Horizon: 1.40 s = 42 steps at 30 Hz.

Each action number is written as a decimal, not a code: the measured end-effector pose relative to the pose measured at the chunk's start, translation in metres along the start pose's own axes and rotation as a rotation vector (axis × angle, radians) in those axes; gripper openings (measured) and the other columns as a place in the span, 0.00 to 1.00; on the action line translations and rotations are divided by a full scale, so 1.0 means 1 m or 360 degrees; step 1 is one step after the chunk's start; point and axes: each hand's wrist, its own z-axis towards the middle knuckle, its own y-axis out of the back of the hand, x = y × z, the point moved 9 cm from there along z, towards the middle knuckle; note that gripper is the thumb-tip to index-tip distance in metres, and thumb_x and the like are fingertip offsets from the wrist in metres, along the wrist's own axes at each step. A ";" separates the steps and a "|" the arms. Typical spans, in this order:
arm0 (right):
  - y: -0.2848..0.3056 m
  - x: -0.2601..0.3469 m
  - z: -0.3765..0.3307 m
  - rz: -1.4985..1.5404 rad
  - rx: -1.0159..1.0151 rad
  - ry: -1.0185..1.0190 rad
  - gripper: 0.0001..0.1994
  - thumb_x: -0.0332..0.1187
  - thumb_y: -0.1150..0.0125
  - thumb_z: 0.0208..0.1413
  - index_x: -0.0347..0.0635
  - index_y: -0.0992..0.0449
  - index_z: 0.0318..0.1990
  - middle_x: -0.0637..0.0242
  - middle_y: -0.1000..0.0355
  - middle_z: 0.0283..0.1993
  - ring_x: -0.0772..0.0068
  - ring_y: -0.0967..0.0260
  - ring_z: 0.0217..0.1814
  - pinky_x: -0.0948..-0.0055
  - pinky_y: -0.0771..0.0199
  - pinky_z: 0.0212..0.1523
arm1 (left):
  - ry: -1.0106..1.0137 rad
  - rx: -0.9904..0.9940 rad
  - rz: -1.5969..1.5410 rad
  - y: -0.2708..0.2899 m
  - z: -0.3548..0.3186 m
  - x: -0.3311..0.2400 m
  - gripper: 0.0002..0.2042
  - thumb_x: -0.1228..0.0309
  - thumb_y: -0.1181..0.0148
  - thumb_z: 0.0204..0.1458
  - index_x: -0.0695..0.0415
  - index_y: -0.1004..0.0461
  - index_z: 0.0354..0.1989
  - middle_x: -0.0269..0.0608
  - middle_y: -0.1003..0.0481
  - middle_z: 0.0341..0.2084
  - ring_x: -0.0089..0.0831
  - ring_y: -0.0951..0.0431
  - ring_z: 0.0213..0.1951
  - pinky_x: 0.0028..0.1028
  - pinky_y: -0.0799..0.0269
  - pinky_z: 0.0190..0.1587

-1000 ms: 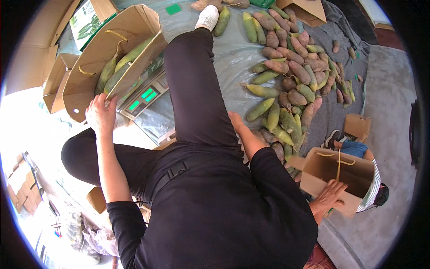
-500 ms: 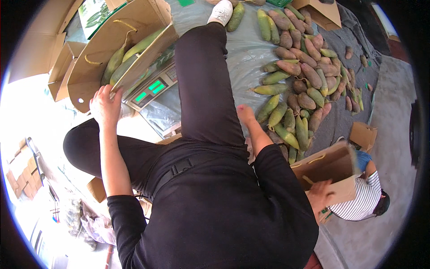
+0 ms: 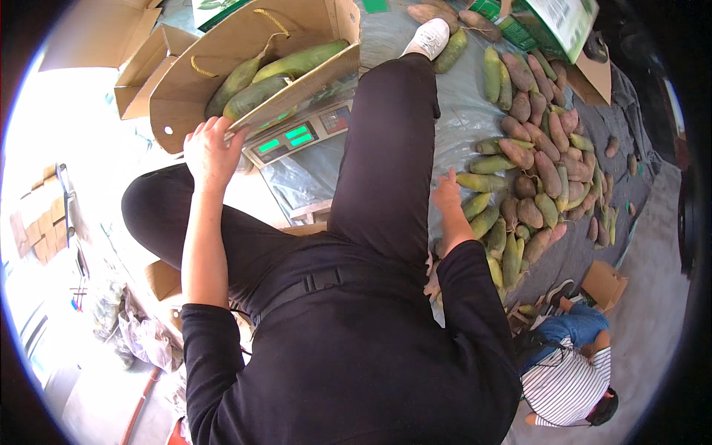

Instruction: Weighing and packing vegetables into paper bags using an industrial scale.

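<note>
My left hand (image 3: 213,152) is closed on the near rim of an open cardboard gift box (image 3: 165,111) with yellow rope handles. Inside the box lie several long green radishes (image 3: 300,61). The box sits tilted on a digital scale (image 3: 297,141) with lit green displays. My right hand (image 3: 447,199) hangs beside my knee, next to the left edge of a radish pile, a finger stretched out and nothing visible in it. That pile mixes green radishes (image 3: 486,183) with reddish-brown ones (image 3: 547,174).
Grey plastic sheeting (image 3: 456,111) lies under the pile. A green-and-white carton (image 3: 556,26) stands at the far right. Another person in a striped shirt (image 3: 567,378) bends down at the lower right, near an open cardboard box (image 3: 604,285). Plastic bags (image 3: 141,334) lie at the lower left.
The scene has shifted rightward in the picture. My right hand has come nearer the pile, a finger now extended. The cardboard box and another hand at the lower right are gone from view.
</note>
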 end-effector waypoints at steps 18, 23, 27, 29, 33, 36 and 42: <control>-0.025 -0.051 0.043 0.0394 -0.0351 0.0017 0.08 0.35 0.45 0.46 0.48 0.21 0.32 0.57 0.25 0.30 0.53 0.28 0.37 0.62 0.29 0.40 | -0.0037 0.0133 -0.0202 0.011 0.002 0.000 0.16 0.64 0.37 0.42 0.54 0.27 0.41 0.39 0.27 0.34 0.38 0.28 0.42 0.36 0.36 0.45; -0.042 -0.077 0.056 0.0492 -0.0269 -0.0064 0.07 0.33 0.44 0.47 0.45 0.22 0.33 0.62 0.26 0.27 0.64 0.27 0.31 0.66 0.29 0.32 | 0.0028 0.0065 -0.0492 0.050 0.009 0.011 0.20 0.71 0.38 0.42 0.57 0.29 0.47 0.44 0.27 0.41 0.42 0.30 0.47 0.36 0.38 0.51; -0.066 -0.107 0.069 0.0829 -0.0107 -0.0152 0.11 0.28 0.47 0.48 0.46 0.25 0.40 0.72 0.29 0.28 0.78 0.31 0.27 0.72 0.32 0.22 | 0.0166 0.0031 -0.0689 0.065 0.014 0.047 0.21 0.75 0.41 0.45 0.58 0.31 0.51 0.43 0.28 0.45 0.35 0.31 0.50 0.31 0.39 0.54; -0.067 -0.064 0.057 0.1005 0.0058 -0.0196 0.12 0.28 0.47 0.49 0.47 0.26 0.42 0.72 0.29 0.29 0.78 0.32 0.26 0.73 0.33 0.22 | 0.0268 0.0003 -0.0590 0.077 0.006 0.095 0.21 0.74 0.42 0.49 0.57 0.32 0.53 0.42 0.29 0.48 0.31 0.32 0.53 0.31 0.39 0.56; -0.060 -0.062 0.053 0.1119 0.0045 -0.0226 0.11 0.28 0.47 0.49 0.47 0.25 0.41 0.72 0.29 0.29 0.78 0.32 0.25 0.74 0.34 0.20 | 0.0483 -0.0035 -0.0555 0.088 0.009 0.140 0.23 0.69 0.41 0.48 0.54 0.34 0.55 0.49 0.28 0.46 0.38 0.32 0.53 0.38 0.37 0.54; -0.059 -0.073 0.062 0.0920 -0.0062 -0.0182 0.07 0.28 0.46 0.49 0.46 0.23 0.35 0.71 0.29 0.26 0.78 0.32 0.23 0.75 0.34 0.19 | 0.0581 0.0102 -0.0459 0.074 0.012 0.160 0.24 0.65 0.41 0.49 0.50 0.35 0.57 0.51 0.29 0.47 0.41 0.33 0.53 0.40 0.38 0.54; -0.054 -0.132 0.081 0.0623 -0.0354 -0.0081 0.05 0.26 0.44 0.47 0.39 0.23 0.25 0.66 0.30 0.20 0.75 0.31 0.20 0.76 0.35 0.16 | 0.0639 0.0334 -0.0583 0.025 0.026 0.195 0.25 0.62 0.42 0.50 0.49 0.38 0.58 0.52 0.30 0.47 0.43 0.35 0.54 0.40 0.37 0.54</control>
